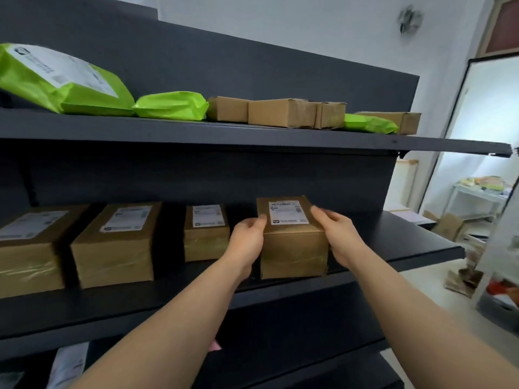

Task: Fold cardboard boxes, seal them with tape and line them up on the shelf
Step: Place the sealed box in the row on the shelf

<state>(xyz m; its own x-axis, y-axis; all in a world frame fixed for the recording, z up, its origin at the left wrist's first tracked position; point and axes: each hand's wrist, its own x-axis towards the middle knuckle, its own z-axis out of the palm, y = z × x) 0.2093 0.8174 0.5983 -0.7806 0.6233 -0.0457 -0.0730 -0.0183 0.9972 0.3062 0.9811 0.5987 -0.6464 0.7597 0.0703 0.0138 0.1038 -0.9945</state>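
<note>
Brown cardboard, sealed with clear tape and topped with a white shipping label, is what both hands are clamped on: the small brown cardboard box [293,245] sits between them. The left hand [247,240] grips its left side with fingertips curled at the top edge, and the right hand [337,234] grips its right side the same way. The box is upright at the front edge of the dark grey metal middle shelf [407,242] (whether its base bears fully on the board I cannot tell).

At 9 o'clock from it, apart from each other, stand three more labelled brown boxes in a row: a small one [206,234] nearest, then a longer one [115,245], then a large one [28,251] cut by the frame edge.

At 12 o'clock, the dark grey upper shelf [252,136] carries a cluster of plain brown boxes [280,112] touching one another. A large lime-green plastic mailer [64,80] and a smaller lime-green mailer [171,105] lie at their 9 o'clock, a third green mailer [368,123] at their 3 o'clock.

At 3 o'clock from the hands, past the shelf end, loose cardboard [449,226] lies on the floor near a white table [474,195].
</note>
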